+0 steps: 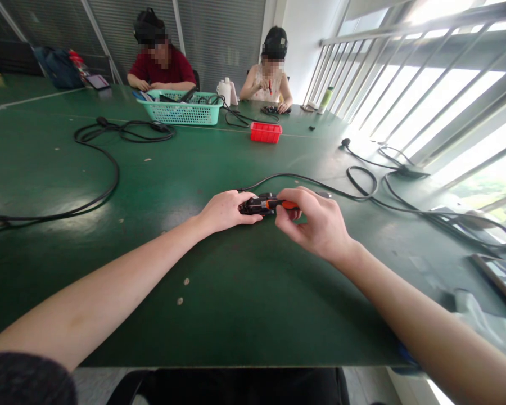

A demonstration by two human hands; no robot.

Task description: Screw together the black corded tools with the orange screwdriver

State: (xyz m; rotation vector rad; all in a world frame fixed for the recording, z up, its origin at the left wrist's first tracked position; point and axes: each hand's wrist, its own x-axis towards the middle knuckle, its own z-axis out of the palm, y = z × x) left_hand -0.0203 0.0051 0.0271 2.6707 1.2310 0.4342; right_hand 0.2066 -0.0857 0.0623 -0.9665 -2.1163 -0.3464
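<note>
A small black corded device (pixel 253 206) lies on the green table in front of me. My left hand (pixel 226 210) grips it from the left, with the thumb along its near side and the fingers on its far side. My right hand (pixel 312 218) is closed around the orange-and-black handle of a screwdriver (pixel 287 205). The screwdriver lies almost level, pointing left, and its tip meets or overlaps the device; the exact contact is too small to tell.
Black cables (pixel 362 188) run across the right side, and another cable (pixel 113 163) loops at left. Farther back stand a teal basket (pixel 185 115) and a red bin (pixel 265 134). Two people sit across the table (pixel 219 315). A cloth (pixel 484 326) lies near right.
</note>
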